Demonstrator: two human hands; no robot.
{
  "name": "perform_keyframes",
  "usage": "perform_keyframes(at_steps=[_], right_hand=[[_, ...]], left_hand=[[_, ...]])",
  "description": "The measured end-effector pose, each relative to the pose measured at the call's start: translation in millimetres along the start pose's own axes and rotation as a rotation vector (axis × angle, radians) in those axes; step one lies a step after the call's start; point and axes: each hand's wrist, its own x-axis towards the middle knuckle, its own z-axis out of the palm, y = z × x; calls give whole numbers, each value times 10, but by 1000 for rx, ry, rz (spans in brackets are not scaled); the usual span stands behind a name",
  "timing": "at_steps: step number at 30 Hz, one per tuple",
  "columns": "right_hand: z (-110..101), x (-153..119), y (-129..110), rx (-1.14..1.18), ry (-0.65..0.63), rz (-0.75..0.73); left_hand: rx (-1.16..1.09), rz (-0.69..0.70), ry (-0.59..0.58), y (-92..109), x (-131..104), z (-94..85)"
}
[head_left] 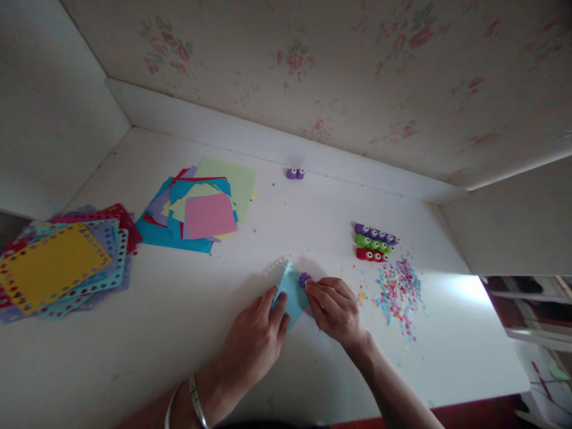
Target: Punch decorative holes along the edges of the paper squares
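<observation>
A light blue paper sheet [295, 299] lies at the front middle of the white table, with small punched holes near its top corner. My left hand [259, 333] grips the sheet's left edge, fingers on top of it. Closed round a small purple punch [304, 279], my right hand [334, 307] holds it at the sheet's upper right edge. The underside of the punch is hidden.
Punched sheets with a yellow one [56, 265] on top lie far left. Plain sheets under a pink one [210, 215] are nearer. Two purple punches [295, 173] stand by the wall. Rows of punches [374, 243] and confetti [402, 292] lie right.
</observation>
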Motion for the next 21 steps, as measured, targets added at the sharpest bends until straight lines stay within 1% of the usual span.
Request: perform_keyframes(at_steps=[5, 8, 11, 14, 18, 21], right_hand=[[-21, 50, 49, -81, -103, -62], [-22, 79, 40, -98, -124, -106], [-13, 83, 11, -114, -130, -90], [-2, 75, -23, -105, -107, -64], [-14, 92, -69, -99, -17, -80], [-20, 114, -104, -118, 22, -57]], left_hand=[[-9, 1, 3, 0, 7, 3], [-3, 4, 19, 1, 11, 16], [17, 13, 29, -3, 8, 22], [47, 41, 35, -14, 9, 10], [76, 67, 53, -16, 24, -28], [73, 75, 65, -11, 24, -43]])
